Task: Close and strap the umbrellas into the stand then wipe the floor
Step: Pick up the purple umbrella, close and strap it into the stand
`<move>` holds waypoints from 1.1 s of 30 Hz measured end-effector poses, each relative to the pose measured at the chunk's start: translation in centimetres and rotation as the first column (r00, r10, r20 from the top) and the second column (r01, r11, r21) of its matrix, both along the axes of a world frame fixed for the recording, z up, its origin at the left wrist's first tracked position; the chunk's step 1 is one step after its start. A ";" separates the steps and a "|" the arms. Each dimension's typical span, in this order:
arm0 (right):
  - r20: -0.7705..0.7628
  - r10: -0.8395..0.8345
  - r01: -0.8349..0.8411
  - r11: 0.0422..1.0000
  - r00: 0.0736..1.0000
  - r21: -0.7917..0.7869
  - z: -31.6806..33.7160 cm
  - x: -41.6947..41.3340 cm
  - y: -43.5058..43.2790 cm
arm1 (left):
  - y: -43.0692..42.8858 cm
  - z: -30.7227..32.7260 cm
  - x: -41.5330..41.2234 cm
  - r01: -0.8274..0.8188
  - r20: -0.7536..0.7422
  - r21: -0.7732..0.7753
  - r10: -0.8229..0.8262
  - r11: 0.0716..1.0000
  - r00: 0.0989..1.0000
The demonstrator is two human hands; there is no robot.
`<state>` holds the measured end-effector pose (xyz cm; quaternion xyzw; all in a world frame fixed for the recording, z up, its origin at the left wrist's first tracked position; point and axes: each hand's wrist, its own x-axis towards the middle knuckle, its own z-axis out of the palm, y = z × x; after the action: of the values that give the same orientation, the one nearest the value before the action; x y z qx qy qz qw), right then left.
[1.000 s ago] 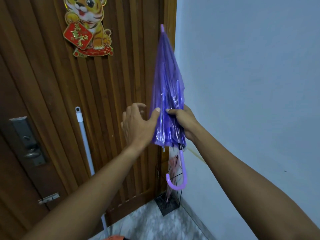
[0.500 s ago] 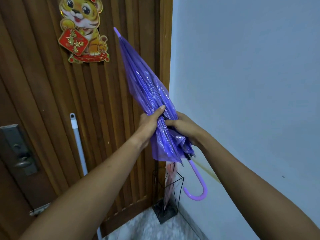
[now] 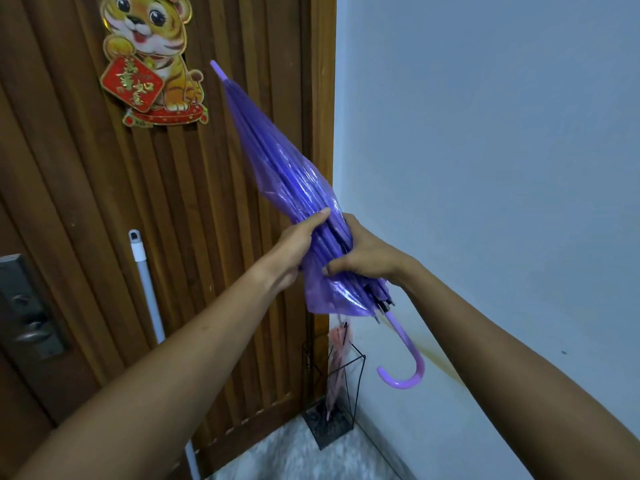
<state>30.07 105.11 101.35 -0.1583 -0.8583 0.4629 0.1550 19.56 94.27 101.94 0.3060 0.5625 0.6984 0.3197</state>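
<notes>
**Q:** While both hands were on it, where was the purple umbrella [image 3: 298, 202]?

**A:** It was in mid-air in front of the wooden door [image 3: 207, 271], folded and tilted. Its tip pointed up and to the left, towards the tiger decoration [image 3: 152, 60]. Its hooked handle [image 3: 408, 372] hung down to the right, in front of the pale wall [image 3: 485, 168].

**Q:** How did the left hand [image 3: 298, 244] hold it?

**A:** Its fingers were curled round the bunched canopy about halfway down, with the thumb laid along the top of the folds.

**Q:** And the right hand [image 3: 363, 258]?

**A:** It sat just beside the left and slightly lower. Its fingers were bent over the canopy and its thumb pinched the loose plastic near the rib ends.

**Q:** Where was the stand [image 3: 332, 424]?

**A:** It was on the floor [image 3: 301, 455], in the corner where the door frame met the wall, below the held umbrella and well apart from it. It was a black wire frame, and a pink umbrella [image 3: 337, 355] stood closed inside it.

**Q:** Anything else near the door?

**A:** A white pole [image 3: 145, 289] leaned against it. A metal lock plate [image 3: 27, 306] was at the left edge.
</notes>
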 end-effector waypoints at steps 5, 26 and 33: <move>-0.116 -0.129 0.134 0.990 0.985 0.034 -0.1 -1.0 0.5 | -1.7 0.6 0.1 -0.044 -0.311 -0.179 -0.014 0.983 0.950; -0.056 -0.338 0.255 0.582 0.940 0.772 6.6 -0.8 1.0 | -3.4 -3.8 -3.3 -0.391 -0.801 -0.382 -0.089 0.837 0.593; -0.429 -0.372 0.492 0.844 0.823 0.213 2.6 -1.0 0.5 | -3.4 -4.2 -3.1 -0.090 -0.279 -0.224 0.024 0.970 0.960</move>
<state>29.06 105.57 103.97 -0.2339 -0.8160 0.2936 0.4397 16.50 90.88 97.70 0.3433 0.6885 0.5869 0.2523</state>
